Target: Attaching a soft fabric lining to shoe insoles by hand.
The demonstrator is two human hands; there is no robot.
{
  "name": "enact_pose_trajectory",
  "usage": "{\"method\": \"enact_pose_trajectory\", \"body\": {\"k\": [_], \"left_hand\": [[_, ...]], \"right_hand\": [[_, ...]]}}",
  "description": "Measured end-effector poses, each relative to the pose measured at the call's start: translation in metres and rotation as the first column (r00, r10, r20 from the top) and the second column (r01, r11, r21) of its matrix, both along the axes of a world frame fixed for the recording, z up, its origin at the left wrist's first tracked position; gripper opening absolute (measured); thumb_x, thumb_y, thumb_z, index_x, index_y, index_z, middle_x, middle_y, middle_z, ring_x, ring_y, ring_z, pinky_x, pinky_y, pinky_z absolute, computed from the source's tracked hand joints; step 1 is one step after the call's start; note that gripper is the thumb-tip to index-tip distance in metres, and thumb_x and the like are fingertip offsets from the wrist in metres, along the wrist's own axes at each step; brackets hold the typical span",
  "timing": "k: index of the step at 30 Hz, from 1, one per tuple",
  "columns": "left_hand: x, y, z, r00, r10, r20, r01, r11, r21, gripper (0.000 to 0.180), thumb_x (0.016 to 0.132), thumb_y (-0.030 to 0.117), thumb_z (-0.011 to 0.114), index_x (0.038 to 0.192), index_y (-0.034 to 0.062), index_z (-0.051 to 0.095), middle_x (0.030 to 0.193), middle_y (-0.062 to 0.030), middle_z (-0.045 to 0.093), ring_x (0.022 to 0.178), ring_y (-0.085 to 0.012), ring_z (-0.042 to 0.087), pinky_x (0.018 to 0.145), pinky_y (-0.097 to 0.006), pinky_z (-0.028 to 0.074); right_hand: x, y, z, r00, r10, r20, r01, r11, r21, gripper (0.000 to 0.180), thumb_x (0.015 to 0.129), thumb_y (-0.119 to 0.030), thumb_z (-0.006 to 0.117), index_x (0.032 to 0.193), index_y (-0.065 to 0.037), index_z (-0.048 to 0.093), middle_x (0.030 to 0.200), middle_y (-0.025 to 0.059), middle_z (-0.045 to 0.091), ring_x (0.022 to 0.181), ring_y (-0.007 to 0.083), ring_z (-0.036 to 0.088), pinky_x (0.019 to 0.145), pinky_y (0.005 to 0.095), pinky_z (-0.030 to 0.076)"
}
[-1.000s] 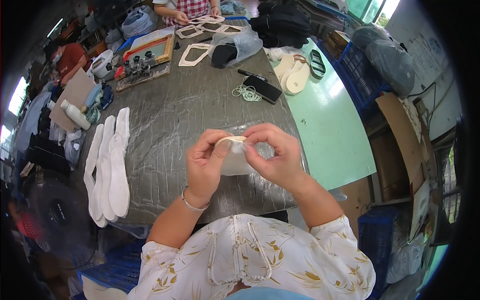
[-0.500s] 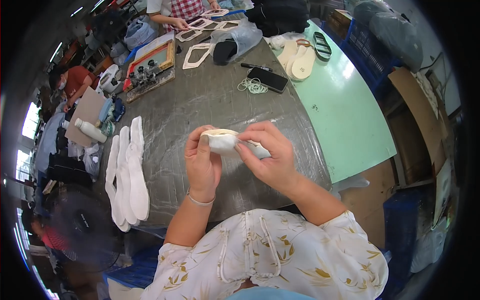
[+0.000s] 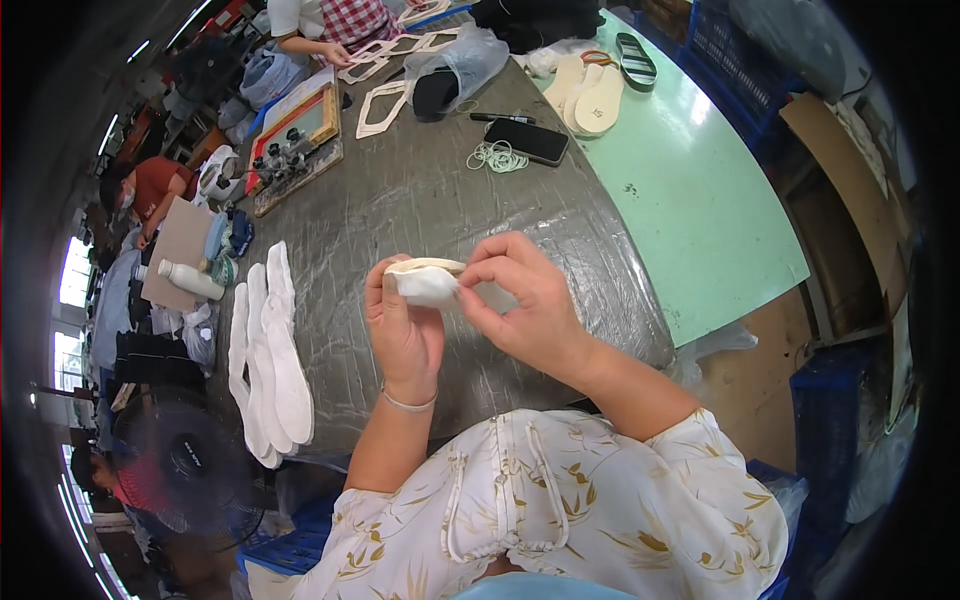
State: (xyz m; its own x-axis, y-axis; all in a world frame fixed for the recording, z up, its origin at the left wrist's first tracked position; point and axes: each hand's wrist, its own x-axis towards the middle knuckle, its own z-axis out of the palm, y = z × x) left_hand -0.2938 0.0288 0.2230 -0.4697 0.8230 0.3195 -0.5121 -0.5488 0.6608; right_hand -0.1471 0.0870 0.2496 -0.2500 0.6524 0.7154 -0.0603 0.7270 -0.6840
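Above the near part of the table I hold a white, soft-covered insole (image 3: pixel 428 288) with a cream edge along its top; it is tilted, so its far side is hidden. My left hand (image 3: pixel 405 335) is wrapped round its left end, thumb on the white face. Thumb and fingertips of my right hand (image 3: pixel 530 310) pinch the insole's right edge. On the table to the left lie several long white fleecy insoles (image 3: pixel 287 375), side by side and overlapping.
A grey plastic-covered table (image 3: pixel 370 210) meets a pale green board (image 3: pixel 690 215) on the right. Cream insoles (image 3: pixel 598 100), a black phone (image 3: pixel 527 140), pale rubber bands (image 3: pixel 497 156) and a framed screen (image 3: pixel 318 120) lie farther off. A fan (image 3: pixel 185 455) stands at lower left; a co-worker's hand (image 3: pixel 336 54) is at the far end.
The view has shifted a little. My right hand's pinch has moved slightly left along the insole's edge, and less of the insole shows right of the fingers. My left hand keeps its hold.
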Motion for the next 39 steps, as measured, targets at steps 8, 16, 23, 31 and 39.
{"method": "enact_pose_trajectory", "body": {"k": [8,16,23,31,39], "left_hand": [[0.007,0.002,-0.004,0.995,0.101,0.009,-0.101,0.994,-0.034,0.017,0.103,0.015,0.052,0.116,0.0055,0.055,0.108,-0.0073,0.063,0.099,-0.0171,0.062,0.088,-0.033,0.054],[0.006,0.004,-0.016,0.99,0.142,-0.013,-0.142,0.988,-0.061,0.021,0.102,0.02,0.053,0.121,0.0089,0.053,0.111,-0.0079,0.062,0.103,-0.0216,0.062,0.091,-0.039,0.053],[0.009,0.004,-0.014,0.985,0.146,-0.09,-0.151,0.987,-0.049,0.019,0.102,0.018,0.054,0.117,0.0055,0.055,0.11,-0.0081,0.063,0.102,-0.0202,0.062,0.091,-0.037,0.053],[0.01,0.003,-0.01,0.999,0.01,-0.042,-0.012,0.998,-0.054,0.017,0.101,0.014,0.055,0.115,0.0038,0.055,0.113,-0.0074,0.062,0.103,-0.0164,0.06,0.093,-0.032,0.05],[0.002,-0.001,0.004,0.952,-0.065,-0.298,-0.015,0.966,-0.259,0.02,0.093,0.017,0.07,0.103,0.0002,0.067,0.104,-0.006,0.065,0.092,-0.0122,0.06,0.083,-0.026,0.049]], "right_hand": [[-0.006,-0.007,-0.009,0.976,-0.2,0.083,0.149,0.898,0.413,0.025,0.071,-0.009,0.073,0.095,-0.006,0.066,0.098,0.0062,0.065,0.082,0.0216,0.065,0.07,0.0334,0.048],[-0.004,-0.003,-0.002,0.997,0.083,-0.003,-0.083,0.985,-0.153,0.012,0.083,-0.006,0.07,0.093,0.0,0.069,0.085,0.0125,0.068,0.072,0.0254,0.067,0.064,0.0331,0.053],[0.003,0.007,0.006,0.985,0.169,0.032,-0.162,0.974,-0.161,0.009,0.079,-0.005,0.072,0.086,-0.004,0.067,0.084,0.0073,0.065,0.074,0.0215,0.064,0.067,0.0319,0.051],[-0.007,0.007,-0.001,1.0,-0.016,0.006,0.016,0.998,-0.065,0.011,0.075,0.0,0.069,0.084,-0.002,0.063,0.092,0.01,0.069,0.078,0.026,0.068,0.068,0.0337,0.056],[-0.004,0.007,-0.004,0.991,0.007,0.132,-0.015,0.998,0.06,0.013,0.076,-0.004,0.073,0.084,-0.006,0.063,0.086,0.005,0.068,0.071,0.022,0.066,0.066,0.0326,0.049]]}}
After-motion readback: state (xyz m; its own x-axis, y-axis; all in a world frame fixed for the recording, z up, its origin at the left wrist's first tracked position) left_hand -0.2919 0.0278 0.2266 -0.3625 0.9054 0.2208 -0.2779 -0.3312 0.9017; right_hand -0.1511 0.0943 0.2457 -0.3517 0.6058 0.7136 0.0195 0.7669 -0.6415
